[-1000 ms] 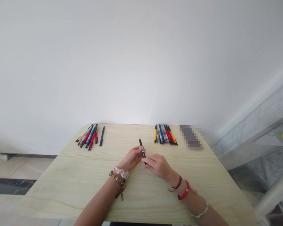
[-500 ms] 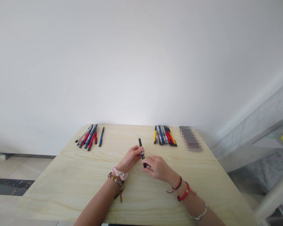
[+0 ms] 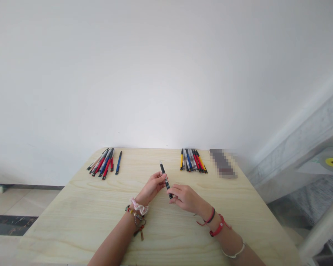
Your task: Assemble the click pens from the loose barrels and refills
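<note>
"Where is the black pen (image 3: 162, 169)?"

"Raised above the wooden table (image 3: 166, 236), midway between the two groups of pens, slanted, with its pale tip toward the wall (image 3: 166, 74)."

"And the left hand (image 3: 153, 186)?"

"Its thumb and fingers are closed on the barrel, around the middle. A pink scrunchie (image 3: 140, 206) sits at that wrist."

"What about the right hand (image 3: 187, 197)?"

"It's at the pen's near end, fingers curled, index finger touching the barrel and thumb slightly apart from it. I can't tell whether they grip firmly. A red bracelet (image 3: 217, 229) is on that arm."

"What else lies there?"

"On the left, an overlapping pile of pens (image 3: 103, 163), red, blue and clear, with a single blue pen (image 3: 118, 163) just beside it. On the right, a row of pens (image 3: 193, 160), yellow at either side with clear, blue and red between. Near that is a flat dark object (image 3: 223, 162), too pixelated to identify."
</note>
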`<state>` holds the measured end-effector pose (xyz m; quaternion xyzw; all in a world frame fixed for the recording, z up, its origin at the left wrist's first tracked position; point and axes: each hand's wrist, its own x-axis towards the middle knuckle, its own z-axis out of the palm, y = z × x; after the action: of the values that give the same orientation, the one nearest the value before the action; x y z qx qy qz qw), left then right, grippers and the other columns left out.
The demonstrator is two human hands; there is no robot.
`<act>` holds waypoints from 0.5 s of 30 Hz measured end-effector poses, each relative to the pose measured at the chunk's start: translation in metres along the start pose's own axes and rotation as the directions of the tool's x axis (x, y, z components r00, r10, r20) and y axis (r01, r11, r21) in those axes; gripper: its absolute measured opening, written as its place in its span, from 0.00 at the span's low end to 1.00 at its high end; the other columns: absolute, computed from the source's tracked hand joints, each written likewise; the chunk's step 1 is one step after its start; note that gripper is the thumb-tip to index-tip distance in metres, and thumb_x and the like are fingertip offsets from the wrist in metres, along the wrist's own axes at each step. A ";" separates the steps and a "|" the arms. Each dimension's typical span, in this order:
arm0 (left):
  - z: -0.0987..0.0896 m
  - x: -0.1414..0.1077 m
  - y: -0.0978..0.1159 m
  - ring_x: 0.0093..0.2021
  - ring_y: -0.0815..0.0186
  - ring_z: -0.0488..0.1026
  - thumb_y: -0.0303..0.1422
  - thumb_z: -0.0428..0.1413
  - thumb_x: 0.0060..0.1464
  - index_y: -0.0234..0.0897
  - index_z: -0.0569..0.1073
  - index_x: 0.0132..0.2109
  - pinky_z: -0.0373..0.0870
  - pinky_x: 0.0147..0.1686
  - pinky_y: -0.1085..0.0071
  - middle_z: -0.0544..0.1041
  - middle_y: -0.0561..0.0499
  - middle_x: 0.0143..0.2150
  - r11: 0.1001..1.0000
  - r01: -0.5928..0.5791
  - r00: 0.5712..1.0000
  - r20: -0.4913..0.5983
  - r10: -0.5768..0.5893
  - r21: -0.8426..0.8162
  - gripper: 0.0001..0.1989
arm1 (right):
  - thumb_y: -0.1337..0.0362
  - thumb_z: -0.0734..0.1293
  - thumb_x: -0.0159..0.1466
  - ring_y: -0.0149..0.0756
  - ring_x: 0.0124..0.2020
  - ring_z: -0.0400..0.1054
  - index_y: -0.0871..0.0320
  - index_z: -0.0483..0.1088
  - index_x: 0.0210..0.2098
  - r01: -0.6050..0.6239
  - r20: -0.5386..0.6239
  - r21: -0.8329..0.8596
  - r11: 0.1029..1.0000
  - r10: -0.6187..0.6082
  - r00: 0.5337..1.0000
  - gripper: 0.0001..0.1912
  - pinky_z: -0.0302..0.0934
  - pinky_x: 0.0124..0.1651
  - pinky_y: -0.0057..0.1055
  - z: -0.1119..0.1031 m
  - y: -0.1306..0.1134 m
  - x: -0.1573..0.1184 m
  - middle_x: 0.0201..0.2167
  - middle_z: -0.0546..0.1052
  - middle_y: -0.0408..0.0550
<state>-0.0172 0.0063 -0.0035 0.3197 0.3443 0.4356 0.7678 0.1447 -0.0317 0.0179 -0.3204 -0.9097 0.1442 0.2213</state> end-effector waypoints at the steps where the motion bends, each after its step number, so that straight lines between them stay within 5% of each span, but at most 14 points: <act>1: 0.000 0.000 0.000 0.24 0.76 0.65 0.33 0.61 0.39 0.31 0.65 0.29 0.61 0.26 0.78 0.67 0.55 0.25 1.000 -0.001 1.000 -0.001 0.001 0.001 0.12 | 0.62 0.60 0.59 0.29 0.26 0.63 0.58 0.65 0.35 -0.007 -0.017 0.010 1.000 0.007 1.000 0.07 0.57 0.29 0.24 0.002 0.000 0.000 0.26 0.69 0.44; 5: 0.001 -0.002 0.002 0.23 0.77 0.64 0.33 0.60 0.39 0.31 0.65 0.28 0.60 0.25 0.79 0.66 0.55 0.24 0.999 -0.004 1.000 0.030 0.003 0.036 0.13 | 0.64 0.61 0.58 0.30 0.26 0.63 0.59 0.65 0.33 -0.044 -0.040 0.057 0.997 0.046 0.998 0.06 0.57 0.29 0.25 0.008 -0.001 0.000 0.25 0.69 0.44; 9: 0.003 -0.003 0.002 0.23 0.77 0.63 0.35 0.60 0.39 0.32 0.64 0.26 0.58 0.24 0.79 0.66 0.56 0.23 0.994 -0.060 0.998 0.039 0.057 0.096 0.14 | 0.57 0.65 0.53 0.29 0.26 0.62 0.59 0.64 0.36 -0.096 0.037 0.221 0.971 0.090 0.995 0.14 0.59 0.30 0.26 0.005 -0.003 0.002 0.25 0.68 0.43; 15: 0.000 0.003 -0.001 0.25 0.76 0.65 0.38 0.59 0.40 0.33 0.64 0.28 0.60 0.27 0.79 0.67 0.56 0.24 0.961 -0.179 0.982 -0.028 0.189 0.212 0.14 | 0.68 0.63 0.54 0.26 0.21 0.60 0.58 0.64 0.32 -0.291 -0.019 0.381 0.878 0.322 0.946 0.05 0.57 0.25 0.22 0.007 -0.004 0.004 0.20 0.65 0.38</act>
<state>-0.0160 0.0082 -0.0053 0.4186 0.3752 0.4741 0.6777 0.1366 -0.0325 0.0150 -0.4182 -0.7934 0.3344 0.2896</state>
